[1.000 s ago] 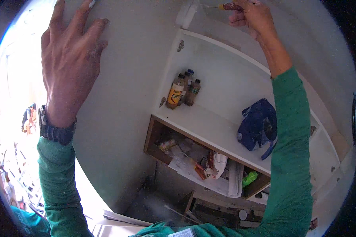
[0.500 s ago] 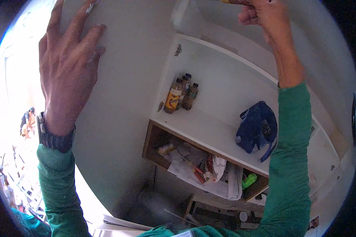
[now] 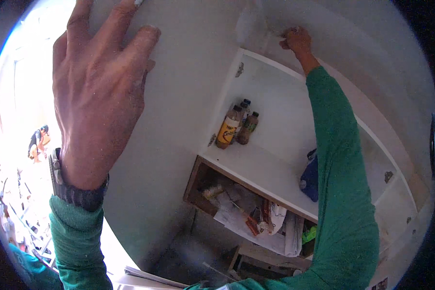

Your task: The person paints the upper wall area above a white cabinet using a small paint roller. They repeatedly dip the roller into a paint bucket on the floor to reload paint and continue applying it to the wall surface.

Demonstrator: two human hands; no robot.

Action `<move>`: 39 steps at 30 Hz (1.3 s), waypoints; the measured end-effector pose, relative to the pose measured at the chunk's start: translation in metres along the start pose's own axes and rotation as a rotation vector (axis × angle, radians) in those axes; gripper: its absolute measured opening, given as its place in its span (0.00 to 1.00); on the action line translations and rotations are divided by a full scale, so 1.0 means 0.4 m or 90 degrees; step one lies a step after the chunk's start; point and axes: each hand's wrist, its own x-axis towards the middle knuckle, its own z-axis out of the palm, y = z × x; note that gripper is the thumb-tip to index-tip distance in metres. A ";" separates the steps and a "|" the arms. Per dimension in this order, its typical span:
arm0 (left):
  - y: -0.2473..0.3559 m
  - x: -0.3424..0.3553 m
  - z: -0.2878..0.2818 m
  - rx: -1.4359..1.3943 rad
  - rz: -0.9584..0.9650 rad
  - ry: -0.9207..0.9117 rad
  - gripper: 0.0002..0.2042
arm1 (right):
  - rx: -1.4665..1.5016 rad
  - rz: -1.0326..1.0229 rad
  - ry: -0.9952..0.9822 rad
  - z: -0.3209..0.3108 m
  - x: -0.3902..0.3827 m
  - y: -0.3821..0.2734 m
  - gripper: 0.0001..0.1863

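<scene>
My left hand [image 3: 99, 96] is large at the upper left, its fingers spread against or just in front of the pale wall panel [image 3: 179, 87]. A white smear marks one fingertip, and a dark watch band circles the wrist. Farther off, my right hand [image 3: 297, 42] is closed near the wall above the white cabinet [image 3: 285, 87]. What its fingers hold is too small and shadowed to make out. On the cabinet's shelf stand several bottles, the front one a bottle with a yellow label [image 3: 227, 130]. A blue bag [image 3: 310, 179] is partly hidden behind my right sleeve.
Below the shelf, an open drawer [image 3: 194, 186] contains papers, a brush, red-handled tools and a green item [image 3: 309, 235]. At the far left, a person [image 3: 37, 142] crouches in bright light beside scattered debris. Metal hinges [image 3: 239, 69] stick to the cabinet's side.
My right hand has moved away from me, down and left in view, to the wall above the cabinet; the yellowish handle seen in it no longer shows. My left hand appears larger and slightly right.
</scene>
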 end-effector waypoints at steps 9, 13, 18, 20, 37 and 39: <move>0.003 -0.003 -0.011 0.003 -0.022 0.009 0.16 | 0.397 0.129 0.040 0.062 0.033 0.049 0.17; 0.016 -0.001 0.000 -0.027 -0.021 0.020 0.16 | 0.092 0.019 0.024 -0.217 -0.025 -0.078 0.18; 0.003 0.000 -0.003 -0.017 -0.008 0.019 0.17 | 0.600 0.197 0.121 -0.501 -0.106 -0.223 0.18; -0.005 -0.007 0.007 -0.002 0.001 0.013 0.17 | 0.729 0.271 0.117 -0.603 -0.145 -0.273 0.16; 0.009 -0.006 0.014 0.018 0.015 0.033 0.14 | 0.085 -0.160 0.037 -0.777 -0.305 -0.164 0.16; 0.006 -0.009 0.018 0.016 0.026 0.034 0.14 | 0.057 -0.154 0.033 -0.754 -0.286 -0.183 0.16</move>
